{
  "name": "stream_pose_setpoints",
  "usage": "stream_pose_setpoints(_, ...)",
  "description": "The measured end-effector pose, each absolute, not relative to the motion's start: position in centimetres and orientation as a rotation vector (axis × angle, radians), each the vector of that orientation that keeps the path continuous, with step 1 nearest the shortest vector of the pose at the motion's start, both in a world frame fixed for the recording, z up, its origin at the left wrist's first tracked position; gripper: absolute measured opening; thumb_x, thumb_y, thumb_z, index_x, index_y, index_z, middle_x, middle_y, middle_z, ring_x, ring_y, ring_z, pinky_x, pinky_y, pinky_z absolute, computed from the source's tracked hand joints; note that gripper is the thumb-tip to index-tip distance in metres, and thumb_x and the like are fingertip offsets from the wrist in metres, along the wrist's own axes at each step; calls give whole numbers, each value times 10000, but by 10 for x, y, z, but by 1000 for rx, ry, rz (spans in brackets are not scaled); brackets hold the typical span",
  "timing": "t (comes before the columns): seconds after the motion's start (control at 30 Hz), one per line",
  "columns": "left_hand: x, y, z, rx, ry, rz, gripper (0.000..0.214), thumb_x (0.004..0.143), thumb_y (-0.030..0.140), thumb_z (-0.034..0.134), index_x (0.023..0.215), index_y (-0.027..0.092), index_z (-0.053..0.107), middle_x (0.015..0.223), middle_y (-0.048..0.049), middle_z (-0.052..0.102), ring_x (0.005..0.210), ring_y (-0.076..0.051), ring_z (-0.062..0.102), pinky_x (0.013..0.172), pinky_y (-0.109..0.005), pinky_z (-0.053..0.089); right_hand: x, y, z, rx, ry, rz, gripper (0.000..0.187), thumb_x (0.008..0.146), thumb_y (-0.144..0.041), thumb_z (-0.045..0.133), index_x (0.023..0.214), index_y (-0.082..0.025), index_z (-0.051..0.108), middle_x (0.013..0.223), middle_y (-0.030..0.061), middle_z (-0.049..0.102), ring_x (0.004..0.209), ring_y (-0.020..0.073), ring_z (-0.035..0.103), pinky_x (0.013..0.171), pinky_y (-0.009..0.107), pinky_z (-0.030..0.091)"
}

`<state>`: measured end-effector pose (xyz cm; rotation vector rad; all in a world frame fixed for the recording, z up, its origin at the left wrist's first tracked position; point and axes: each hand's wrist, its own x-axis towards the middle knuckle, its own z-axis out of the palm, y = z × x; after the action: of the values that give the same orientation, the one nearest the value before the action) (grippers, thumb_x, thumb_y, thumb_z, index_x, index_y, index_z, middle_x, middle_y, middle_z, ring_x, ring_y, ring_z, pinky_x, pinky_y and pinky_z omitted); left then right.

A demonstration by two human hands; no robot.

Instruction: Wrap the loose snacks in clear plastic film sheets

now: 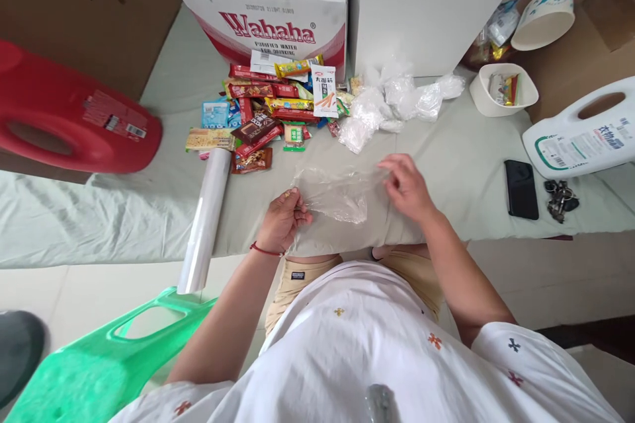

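A clear plastic bag (337, 195) lies stretched on the pale cloth-covered table (446, 145) in front of me. My left hand (284, 219) pinches the bag's left edge, fingers closed. My right hand (407, 186) grips the bag's right edge with curled fingers. Beyond the bag lies a pile of wrapped snacks (268, 112). Beside the pile sits a heap of crumpled clear bags (391, 102).
A roll of plastic film (204, 221) overhangs the table's front edge at left. A red jug (69, 112) lies far left, a white detergent jug (580, 135) far right. A black phone (520, 189), keys (559, 198), a white tub (503, 89), boxes (278, 13) and a green stool (99, 357) are around.
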<state>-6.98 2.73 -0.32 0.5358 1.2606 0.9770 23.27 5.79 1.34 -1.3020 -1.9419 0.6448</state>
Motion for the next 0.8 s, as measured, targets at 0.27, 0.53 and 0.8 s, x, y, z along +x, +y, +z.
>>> stream_pose_setpoints(0.27, -79, 14, 2, 1152, 1847, 1403, 377, 818, 356, 715, 1134, 241, 545, 1166, -63, 612, 913, -165, 626, 759, -292, 535, 199, 41, -2, -1138, -2349, 678, 292, 958, -107, 538, 1103, -243, 753, 1414, 85, 633, 988, 185, 685, 806, 331, 547)
stream_pose_setpoints(0.53, -62, -10, 8, 2271, 1258, 853, 284, 827, 224, 607, 1083, 292, 709, 1122, -53, 775, 1343, -330, 595, 1274, -662, 109, 195, 42, 5, -1092, -2241, 760, 260, 982, -171, 552, 1095, -262, 767, 1245, 76, 714, 1047, 208, 688, 895, 360, 560)
stream_pose_setpoints(0.8, -128, -9, -10, 2234, 1117, 646, 264, 835, 165, 588, 876, 328, 791, 1037, -15, 822, 1315, -278, 633, 1260, -600, 261, 261, 36, 2, -1142, -1989, 980, 219, 981, -263, 582, 1028, -288, 794, 1294, 74, 688, 908, 181, 708, 835, 384, 604)
